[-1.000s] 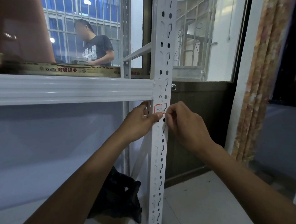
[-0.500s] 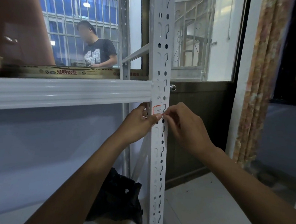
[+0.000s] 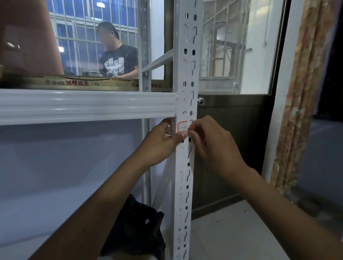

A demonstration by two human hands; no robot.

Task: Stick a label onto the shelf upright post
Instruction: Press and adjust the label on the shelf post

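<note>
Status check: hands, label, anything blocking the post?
Hands: left hand grips upright post, thumb under label; right hand pinches label's right edge. Label on post face, just below shelf beam. Nothing in the way.

Post (image 3: 183, 161) — white painted metal, smooth, slight sheen. Beam (image 3: 81, 108): same white coat, ribbed, glossier, catching the light. Label (image 3: 182, 126): thin paper, matt, red printed border. Bag (image 3: 136, 226) — black plastic film, crinkled, dull. Curtain (image 3: 304, 81): patterned cloth, matt. Floor (image 3: 233, 236): pale smooth tile.
</note>
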